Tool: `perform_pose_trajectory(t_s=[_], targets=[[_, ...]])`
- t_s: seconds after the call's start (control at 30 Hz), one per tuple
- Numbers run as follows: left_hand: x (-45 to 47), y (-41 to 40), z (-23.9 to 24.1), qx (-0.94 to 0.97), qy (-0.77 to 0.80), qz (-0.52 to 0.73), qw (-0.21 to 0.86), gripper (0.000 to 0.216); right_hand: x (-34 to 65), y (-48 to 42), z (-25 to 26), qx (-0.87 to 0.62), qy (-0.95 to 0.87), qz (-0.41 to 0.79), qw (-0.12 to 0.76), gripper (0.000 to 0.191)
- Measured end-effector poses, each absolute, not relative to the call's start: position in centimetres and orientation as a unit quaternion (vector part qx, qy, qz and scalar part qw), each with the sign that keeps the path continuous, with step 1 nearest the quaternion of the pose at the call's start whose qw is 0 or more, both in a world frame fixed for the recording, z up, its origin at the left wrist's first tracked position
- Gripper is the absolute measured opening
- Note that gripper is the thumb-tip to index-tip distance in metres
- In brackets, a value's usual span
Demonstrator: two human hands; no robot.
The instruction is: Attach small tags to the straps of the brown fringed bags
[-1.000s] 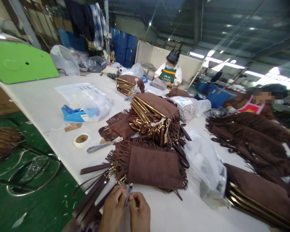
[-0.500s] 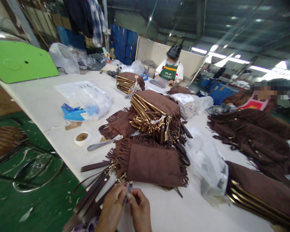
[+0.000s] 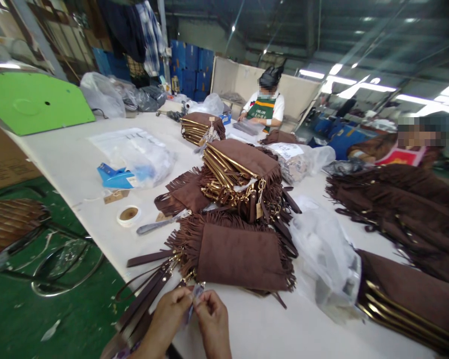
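Note:
A brown fringed bag lies flat on the table, on top of others whose edges show beneath it. Just below its lower left corner, my left hand pinches a small strip of clear plastic wrap that looks greyish. The fingertips of my right hand close on the same strip, right beside the left. A gold clasp sits next to my fingertips; whether the wrap is joined to it, I cannot tell. Brown wrist straps with gold hooks fan out to the left of the bag.
Behind the bag rises a stack of brown bags. To the left are a tape roll, a plastic-wrapped strap and a blue tape dispenser. A clear plastic bag and more bags lie right. Two people work across the table.
My hands have shifted slightly left, and more of the plastic strip shows between my fingertips. The view has turned a little. The bag stays in place.

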State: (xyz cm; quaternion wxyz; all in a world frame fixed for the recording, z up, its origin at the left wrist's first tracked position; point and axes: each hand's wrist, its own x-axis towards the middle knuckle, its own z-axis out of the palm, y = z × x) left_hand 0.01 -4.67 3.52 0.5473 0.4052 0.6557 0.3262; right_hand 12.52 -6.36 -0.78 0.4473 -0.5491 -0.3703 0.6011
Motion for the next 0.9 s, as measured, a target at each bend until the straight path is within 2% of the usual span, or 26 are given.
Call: perform_pose_trajectory(t_s=[0.2, 0.37, 0.5, 0.77, 0.9], targets=[[0.3, -5.4, 2.8, 0.204, 0.591, 0.398, 0.671, 0.021, 12.2, -6.3, -0.1, -0.541, -0.361, 0.610, 0.453, 0.026], [0.4, -5.3, 2.4, 0.080, 0.578, 0.389, 0.713, 0.022, 12.3, -6.2, -0.4, -0.530, -0.354, 0.620, 0.458, 0.028], [0.5, -5.4, 2.3, 0.077, 0.593, 0.394, 0.698, 0.022, 12.4, -6.2, -0.8, -0.533, -0.360, 0.620, 0.449, 0.030], [0.7, -5.5, 2.4, 0.281, 0.667, 0.407, 0.557, 0.028, 12.5, -6.7, -0.1, -0.550, -0.340, 0.621, 0.443, 0.031], [0.9, -5.6, 1.5, 0.236, 0.658, 0.408, 0.588, 0.026, 12.6, -6.9, -0.5, -0.556, -0.352, 0.604, 0.448, 0.032]])
